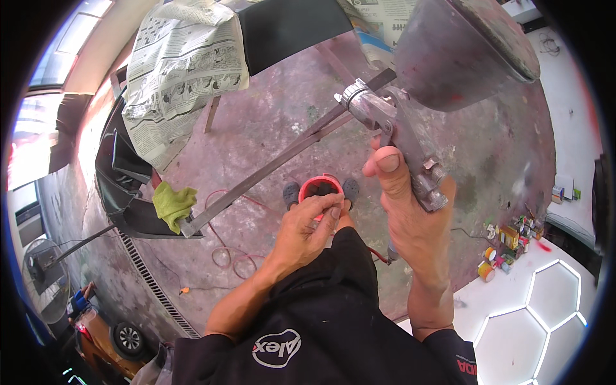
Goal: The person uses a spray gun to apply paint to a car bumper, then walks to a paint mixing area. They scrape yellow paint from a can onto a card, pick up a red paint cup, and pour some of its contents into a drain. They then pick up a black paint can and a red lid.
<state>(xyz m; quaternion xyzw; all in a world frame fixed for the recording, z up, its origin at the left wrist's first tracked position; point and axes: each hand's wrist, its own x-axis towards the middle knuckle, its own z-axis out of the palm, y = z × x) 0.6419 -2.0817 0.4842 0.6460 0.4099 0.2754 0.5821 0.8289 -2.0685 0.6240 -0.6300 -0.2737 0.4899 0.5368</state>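
My right hand [417, 212] is wrapped round a worn metal spray gun [369, 106], thumb toward me. The gun's big grey cup [449, 58] fills the upper right, stained with pinkish paint. Below my right fingers shows a hose fitting [392, 255] with red hose on it; its join to the gun is hidden. My left hand [305, 228] is closed, thumb and fingertips pressed together. Just beyond those fingertips is a red round container [327, 178], dark inside. Whether my left fingers touch it, or what they pinch, I cannot make out.
A metal bar [269, 165] of a stand crosses ahead, with a green cloth [173, 205] at its left end. Newspaper [186, 70] covers part of a black panel [292, 32]. Red hose [221, 247] loops on the floor. Several cans [507, 240] stand at right.
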